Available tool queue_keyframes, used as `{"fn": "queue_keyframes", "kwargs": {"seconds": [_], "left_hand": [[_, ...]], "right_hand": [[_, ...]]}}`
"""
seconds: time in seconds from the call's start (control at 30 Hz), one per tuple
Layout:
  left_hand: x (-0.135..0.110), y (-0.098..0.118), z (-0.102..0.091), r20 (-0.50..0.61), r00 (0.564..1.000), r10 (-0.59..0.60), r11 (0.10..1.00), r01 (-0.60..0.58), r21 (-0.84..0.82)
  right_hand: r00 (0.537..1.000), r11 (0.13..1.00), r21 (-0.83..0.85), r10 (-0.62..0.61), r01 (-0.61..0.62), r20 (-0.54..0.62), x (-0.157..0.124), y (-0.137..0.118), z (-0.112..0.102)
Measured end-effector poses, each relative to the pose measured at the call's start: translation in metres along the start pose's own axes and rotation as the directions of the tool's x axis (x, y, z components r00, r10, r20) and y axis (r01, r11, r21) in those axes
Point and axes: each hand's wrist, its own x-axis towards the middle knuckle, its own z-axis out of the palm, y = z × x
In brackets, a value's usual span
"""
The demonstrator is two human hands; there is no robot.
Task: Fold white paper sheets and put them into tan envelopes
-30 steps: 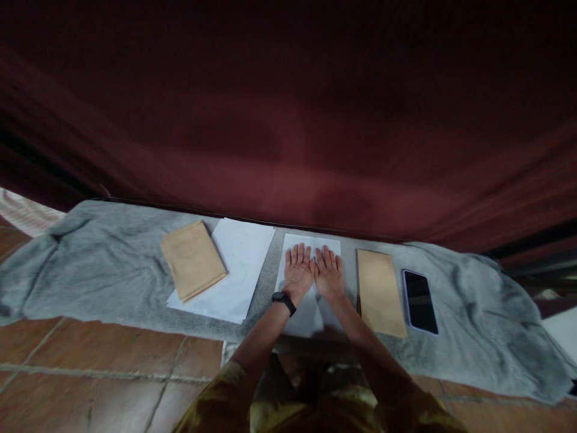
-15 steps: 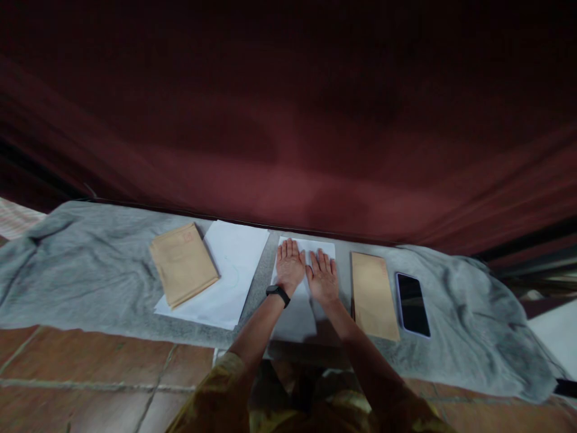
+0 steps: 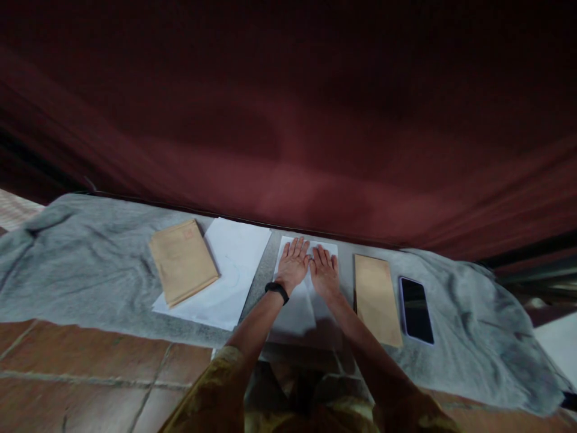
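Observation:
Side by side, my two hands lie flat on a white sheet of paper in the middle of the cloth-covered surface. My left hand, with a black band on its wrist, presses on the upper left part of the sheet with fingers stretched out. Beside it, my right hand rests palm down on the upper right part, fingers spread a little. The thumbs are close together. Neither hand grasps anything. To the right of my right hand lies a brown envelope.
White sheets lie to the left, with a stack of brown envelopes overlapping them. A phone lies right of the single envelope. Grey cloth covers the surface, a dark red upright panel stands behind, and floor tiles show below.
The thumbs have come closer together, and my left hand has shifted slightly right over the paper. The view has tilted slightly; the envelopes and phone stay where they lay.

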Motion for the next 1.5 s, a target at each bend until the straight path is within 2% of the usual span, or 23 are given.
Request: {"fn": "queue_keyframes", "kwargs": {"seconds": [0.1, 0.2, 0.5, 0.7, 0.83, 0.93, 1.0, 1.13, 1.3, 1.5], "left_hand": [[0.000, 0.001, 0.002, -0.004, 1.000, 0.009, 1.000, -0.009, -0.002], [0.001, 0.001, 0.005, -0.012, 1.000, -0.004, 1.000, 0.004, -0.014], [-0.007, -0.009, 0.007, -0.065, 0.991, -0.119, 0.993, 0.119, 0.005], [-0.027, -0.019, -0.002, -0.071, 0.985, -0.157, 0.986, 0.160, 0.044], [-0.054, -0.023, -0.009, -0.088, 0.984, -0.157, 0.985, 0.163, 0.064], [-0.090, -0.019, -0.012, -0.108, 0.988, -0.113, 0.989, 0.122, 0.082], [-0.119, -0.012, -0.013, -0.106, 0.994, -0.025, 0.995, 0.035, 0.094], [-0.172, 0.003, -0.017, -0.045, 0.989, 0.138, 0.986, -0.132, 0.103], [-0.208, 0.015, -0.027, 0.027, 0.983, 0.180, 0.976, -0.182, 0.124], [-0.219, 0.037, -0.037, 0.120, 0.989, 0.088, 0.994, -0.094, 0.053]], "right_hand": [[0.997, 0.997, 0.000, -0.080, 0.080, 0.009, 0.015, 0.003, -0.001], [0.994, 0.994, -0.015, -0.108, 0.108, -0.021, 0.021, 0.008, 0.000], [0.978, 0.998, -0.029, 0.048, -0.055, -0.201, 0.009, 0.027, 0.012], [0.950, 0.996, -0.007, 0.086, -0.092, -0.301, -0.013, 0.037, 0.010], [0.957, 0.998, -0.015, 0.060, -0.067, -0.284, -0.049, 0.033, -0.001], [0.975, 0.997, -0.033, -0.072, 0.066, -0.208, -0.091, 0.022, -0.010], [0.977, 0.987, -0.042, -0.161, 0.156, -0.141, -0.122, 0.014, -0.014], [0.974, 0.977, -0.060, -0.208, 0.203, -0.086, -0.168, 0.009, -0.018], [0.965, 0.967, -0.040, -0.252, 0.250, -0.074, -0.190, 0.021, -0.024], [0.956, 0.958, 0.035, -0.280, 0.284, -0.082, -0.204, 0.028, -0.029]]}}
